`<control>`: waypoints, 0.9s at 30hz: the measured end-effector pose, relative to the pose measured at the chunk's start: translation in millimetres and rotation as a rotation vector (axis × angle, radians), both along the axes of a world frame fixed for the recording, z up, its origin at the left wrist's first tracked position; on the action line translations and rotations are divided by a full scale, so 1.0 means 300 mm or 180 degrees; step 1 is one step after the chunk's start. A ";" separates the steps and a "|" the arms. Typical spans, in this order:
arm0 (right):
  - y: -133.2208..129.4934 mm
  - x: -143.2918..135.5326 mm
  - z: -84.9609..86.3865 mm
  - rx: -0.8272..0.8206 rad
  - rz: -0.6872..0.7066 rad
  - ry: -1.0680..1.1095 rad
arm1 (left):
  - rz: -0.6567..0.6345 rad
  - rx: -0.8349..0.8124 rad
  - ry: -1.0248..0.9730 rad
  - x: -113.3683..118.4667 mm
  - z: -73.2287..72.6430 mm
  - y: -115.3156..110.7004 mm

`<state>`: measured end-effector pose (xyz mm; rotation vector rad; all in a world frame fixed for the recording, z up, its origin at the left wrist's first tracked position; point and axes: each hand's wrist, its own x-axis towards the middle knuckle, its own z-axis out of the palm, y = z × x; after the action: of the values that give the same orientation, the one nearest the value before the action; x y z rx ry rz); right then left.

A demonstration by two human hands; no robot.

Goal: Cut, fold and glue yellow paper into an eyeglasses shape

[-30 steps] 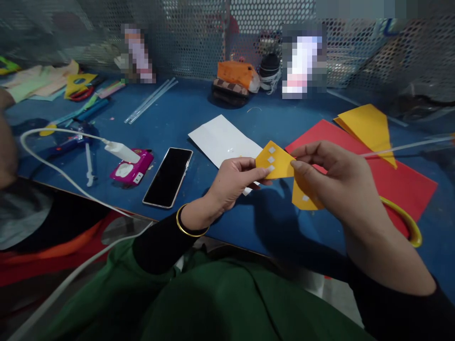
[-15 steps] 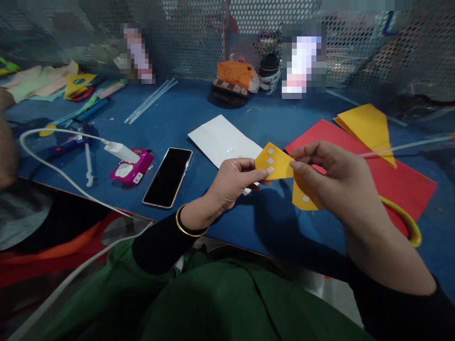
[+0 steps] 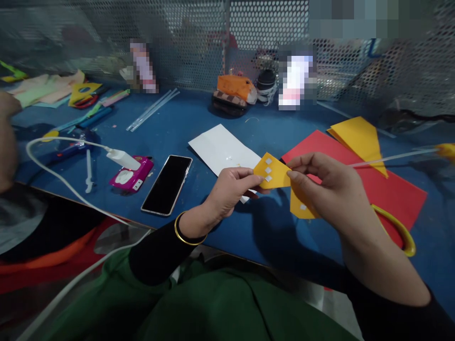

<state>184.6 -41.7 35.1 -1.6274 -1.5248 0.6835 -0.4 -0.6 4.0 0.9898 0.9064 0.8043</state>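
Note:
A small yellow paper piece point(image 3: 279, 176) with three white diamond shapes on it is held above the table. My left hand point(image 3: 234, 192) pinches its left edge between thumb and fingers. At its right corner, the thumb and fingertips of my right hand point(image 3: 327, 189) are closed on the same piece. Below my right hand is another yellow paper piece point(image 3: 300, 210) with a white diamond, partly covered by the hand; whether it touches the table I cannot tell. A white sheet point(image 3: 223, 147) lies behind my left hand, and a red sheet point(image 3: 391, 194) lies under and beyond my right.
Yellow-handled scissors point(image 3: 405, 237) rest at the right, partly hidden. A folded yellow paper point(image 3: 359, 137) lies on the red sheet. To the left are a black-screened phone point(image 3: 167, 184), a magenta socket block point(image 3: 133, 175) with a white cable, and a blue glue gun point(image 3: 76, 147). Another person's arm point(image 3: 7, 142) is at the far left.
The whole view has shifted slightly, so things appear lower in the picture. Both hands keep the same hold on the yellow paper piece.

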 end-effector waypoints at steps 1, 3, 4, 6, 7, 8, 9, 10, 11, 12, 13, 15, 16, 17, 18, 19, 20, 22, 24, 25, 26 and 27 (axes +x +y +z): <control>0.000 0.000 -0.002 0.0024 0.0010 -0.0006 | 0.0003 -0.0007 0.0007 0.000 0.001 0.000; 0.001 -0.002 -0.003 0.0055 0.0033 0.0018 | -0.0003 -0.0016 0.0011 0.000 0.002 -0.001; 0.001 -0.004 -0.003 0.0060 0.0040 0.0046 | -0.0005 -0.0016 0.0012 0.000 0.002 -0.001; 0.003 -0.008 -0.001 0.0053 0.0051 0.0106 | -0.0008 -0.0012 0.0023 -0.001 0.003 -0.002; 0.003 -0.010 0.001 0.0046 0.0054 0.0129 | -0.0006 -0.0012 0.0028 -0.001 0.003 -0.002; 0.004 -0.011 0.003 0.0049 0.0058 0.0147 | -0.0004 -0.0014 0.0033 -0.002 0.002 -0.002; 0.005 -0.012 0.004 0.0060 0.0062 0.0159 | -0.0007 -0.0019 0.0032 -0.002 0.001 -0.002; 0.005 -0.012 0.005 0.0072 0.0068 0.0163 | -0.0009 -0.0024 0.0023 -0.002 0.000 -0.002; 0.005 -0.011 0.005 0.0079 0.0072 0.0162 | -0.0008 -0.0026 0.0009 -0.001 -0.002 -0.002; 0.004 -0.010 0.005 0.0069 0.0067 0.0155 | -0.0008 -0.0027 -0.0008 -0.001 -0.004 -0.002; 0.004 -0.009 0.005 0.0047 0.0059 0.0137 | -0.0008 -0.0025 -0.0027 -0.001 -0.005 -0.003; 0.003 -0.006 0.003 0.0008 0.0040 0.0094 | -0.0022 -0.0008 -0.0062 0.000 -0.007 -0.003; 0.003 -0.005 0.002 0.0001 0.0031 0.0081 | -0.0027 0.0003 -0.0071 0.001 -0.008 -0.003; 0.002 -0.005 0.001 0.0004 0.0026 0.0074 | -0.0026 0.0009 -0.0070 0.001 -0.008 -0.003; 0.002 -0.005 0.000 0.0011 0.0029 0.0075 | -0.0017 0.0016 -0.0061 0.001 -0.008 -0.003; 0.003 -0.005 0.000 0.0015 0.0036 0.0084 | -0.0002 0.0025 -0.0044 0.002 -0.007 -0.003; 0.003 -0.005 0.000 0.0014 0.0037 0.0095 | 0.0008 0.0036 -0.0020 0.002 -0.006 -0.003; 0.003 -0.005 0.001 0.0007 0.0038 0.0092 | 0.0020 0.0059 0.0036 0.002 -0.005 -0.002; 0.003 -0.004 0.002 0.0004 0.0024 0.0080 | 0.0019 0.0082 0.0069 0.001 -0.005 -0.002; 0.002 -0.004 0.002 0.0000 0.0015 0.0069 | 0.0016 0.0091 0.0072 0.001 -0.006 -0.001; 0.001 -0.003 0.002 -0.0006 0.0006 0.0059 | 0.0012 0.0099 0.0068 0.001 -0.007 -0.001; 0.001 -0.002 0.002 -0.0011 -0.0004 0.0050 | 0.0009 0.0108 0.0062 0.001 -0.008 -0.002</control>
<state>184.0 -41.5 35.8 -1.6218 -1.5121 0.6972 -0.2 -1.1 1.5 1.0279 0.9136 0.8160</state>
